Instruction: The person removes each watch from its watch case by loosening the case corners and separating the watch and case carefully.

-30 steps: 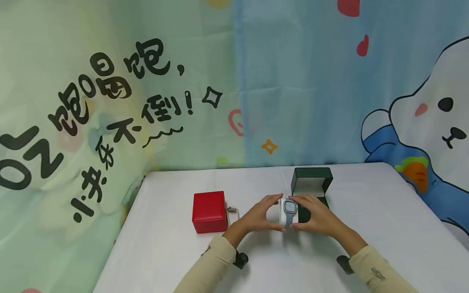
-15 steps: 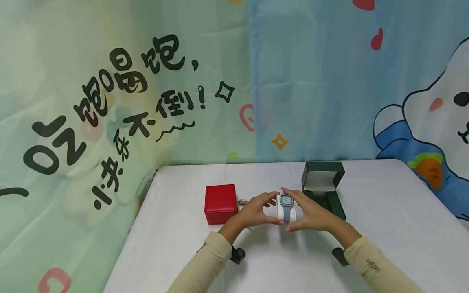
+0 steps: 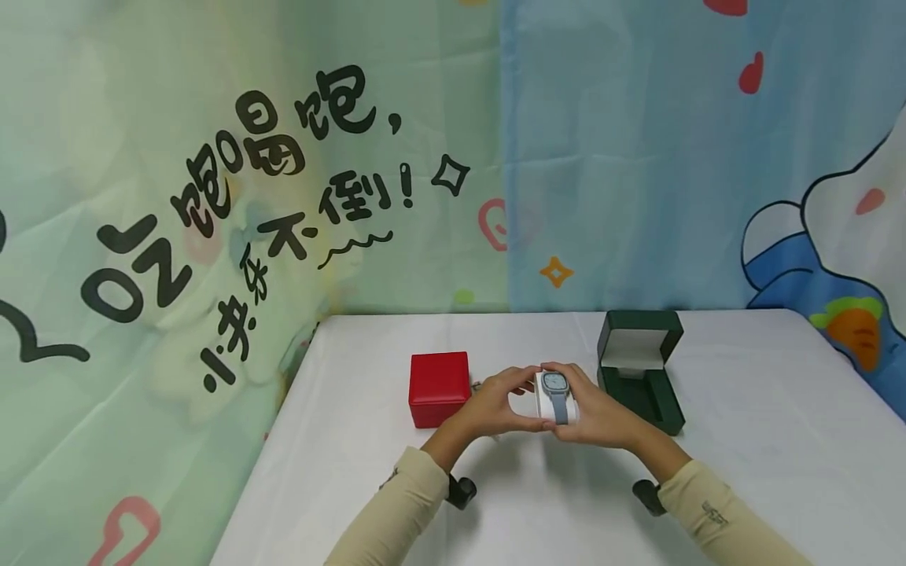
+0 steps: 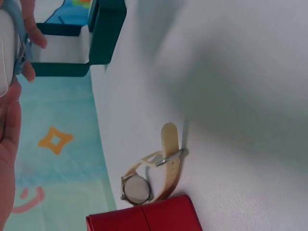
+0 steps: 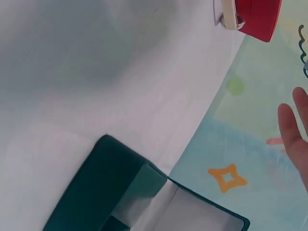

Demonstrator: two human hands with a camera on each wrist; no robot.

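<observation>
A wristwatch (image 3: 556,385) with a square face and a grey-blue strap is wrapped round a white cushion (image 3: 524,405). Above the table, my left hand (image 3: 495,409) holds it from the left, with thumb and fingers spread round the cushion. From the right, my right hand (image 3: 602,413) grips the same watch, thumb below and fingers above. In the left wrist view the strap (image 4: 19,21) and its buckle side show at the upper left edge. Behind the right hand stands an open green watch box (image 3: 640,377), its lid raised and its inside bare.
A closed red box (image 3: 439,385) stands left of the hands. Beside it lies a second watch (image 4: 137,188) with a beige strap, mostly hidden by the left hand in the head view. A white cloth (image 3: 368,479) covers the table, with a printed curtain (image 3: 396,267) behind.
Both hands have carried the watch on its cushion leftward, away from the green box, whose lower half now shows more. The head view has turned left.
</observation>
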